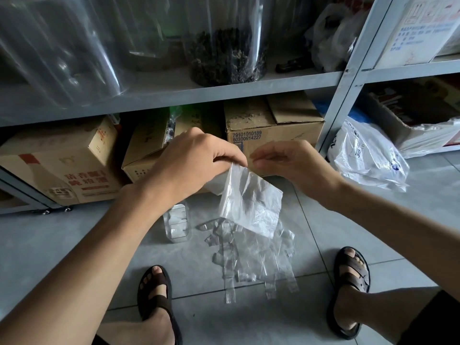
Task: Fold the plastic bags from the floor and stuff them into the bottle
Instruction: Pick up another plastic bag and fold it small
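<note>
**Above and right of the bottle: one bag in hand, a heap yet to fold**

Up and to the right of the bottle [176,225], pinches a partly folded whitish bag [251,202] by its top edge with the left hand [191,163], fingers curled down onto the plastic, and lets it hang clear of the floor. Has the right hand [286,163] just beside that pinch, fingers loosely curled toward the same edge. Cannot tell whether it touches the film or grips any of it.

Looks no more than midway, as a judgement. Seems to show pale folded plastic already packed inside the bottle, which stands upright on the tiles [74,245], though this is hard to confirm through the clear wall. Leaves a loose heap of clear bags [256,255] flat on the floor just right of the bottle, handles trailing toward the feet [156,290], none of them folded. Leaves also a crumpled white printed bag [368,158] well to the right of the bottle, against the rack upright [348,78]; unclear whether it belongs to the job.

Behind the bottle, finds cardboard boxes [273,128] close under the shelf [174,95], so little room forward or upward. Has open floor left of the bottle and in front of it. Hides the bottle's mouth behind the left wrist.
</note>
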The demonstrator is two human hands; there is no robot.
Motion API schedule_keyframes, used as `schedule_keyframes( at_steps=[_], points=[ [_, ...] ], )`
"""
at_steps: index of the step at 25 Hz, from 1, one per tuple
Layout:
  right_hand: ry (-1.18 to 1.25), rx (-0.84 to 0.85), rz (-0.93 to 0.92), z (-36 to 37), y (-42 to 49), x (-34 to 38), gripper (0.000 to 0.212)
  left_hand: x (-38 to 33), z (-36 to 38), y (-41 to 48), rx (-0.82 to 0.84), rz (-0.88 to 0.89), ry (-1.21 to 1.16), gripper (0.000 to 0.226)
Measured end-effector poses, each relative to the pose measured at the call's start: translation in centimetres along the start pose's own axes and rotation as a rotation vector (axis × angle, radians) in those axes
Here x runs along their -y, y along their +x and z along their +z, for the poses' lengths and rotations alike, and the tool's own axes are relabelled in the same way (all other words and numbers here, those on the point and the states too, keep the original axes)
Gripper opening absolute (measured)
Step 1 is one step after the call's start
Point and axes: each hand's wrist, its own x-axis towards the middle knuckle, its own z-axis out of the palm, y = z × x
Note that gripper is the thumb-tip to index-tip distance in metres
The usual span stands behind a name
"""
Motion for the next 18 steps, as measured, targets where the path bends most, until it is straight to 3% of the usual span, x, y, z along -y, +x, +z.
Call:
schedule_keyframes(
  at_steps=[3, 10, 13, 16, 18],
  points=[
    [-0.017, 0.059, -0.03, 0.6, -0.21, 0.24, 0.018, -0.13, 0.07, 0.1, -0.027, 0.034, -0.037, 0.021],
    [0.033, 0.011, 0.012, 1.1, -0.47, 0.72, 0.012, -0.77, -0.11, 0.0, -0.005, 0.024, -0.174, 0.028],
    [0.051, 0.001, 0.011, 0.98, -0.48, 0.61, 0.015, -0.69, -0.36, -0.08, 0.01, -0.039, -0.229, 0.03],
    [0.085, -0.015, 0.034, 0.95, -0.4, 0.37, 0.006, -0.64, -0.47, -0.03, 0.022, -0.161, -0.388, 0.016],
    [0.091, -0.018, 0.043, 0.97, -0.43, 0.39, 0.003, -0.69, -0.24, -0.02, 0.009, -0.196, -0.347, 0.016]
  ],
)
